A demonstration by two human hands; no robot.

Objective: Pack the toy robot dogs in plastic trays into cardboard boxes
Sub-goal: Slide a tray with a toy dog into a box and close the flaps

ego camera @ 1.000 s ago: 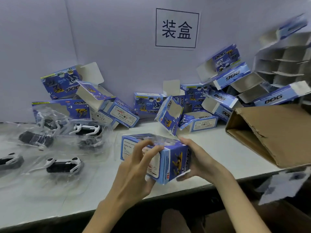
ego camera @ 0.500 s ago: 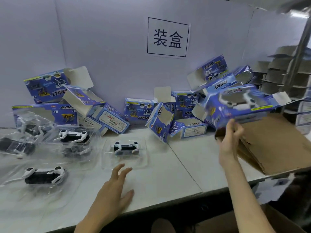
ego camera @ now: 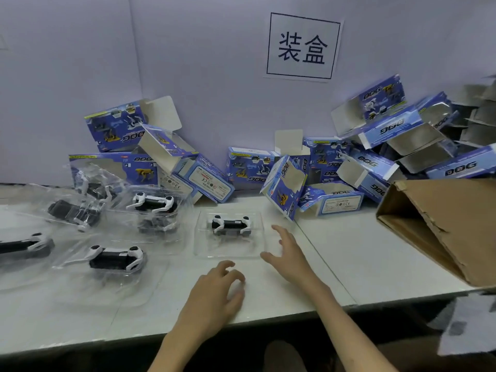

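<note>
A black-and-white toy robot dog [ego camera: 230, 224] lies in a clear plastic tray [ego camera: 228, 248] on the white table, mid-frame. My right hand [ego camera: 288, 255] hovers just right of that tray with fingers spread, holding nothing. My left hand [ego camera: 217, 291] rests on the table in front of the tray, fingers loosely curled and empty. Several more trayed dogs [ego camera: 115, 260] lie to the left. Open blue "DOG" boxes [ego camera: 284, 187] are heaped along the back wall.
A large brown carton [ego camera: 445, 224] lies on its side at the right. More blue boxes [ego camera: 389, 124] pile up at the back right, beside grey cardboard dividers [ego camera: 480, 116]. The table's front edge [ego camera: 268, 320] runs just under my wrists.
My right hand has let go of the packed blue box it carried off to the right and come back beside the centre tray. My left hand stays low on the table.
</note>
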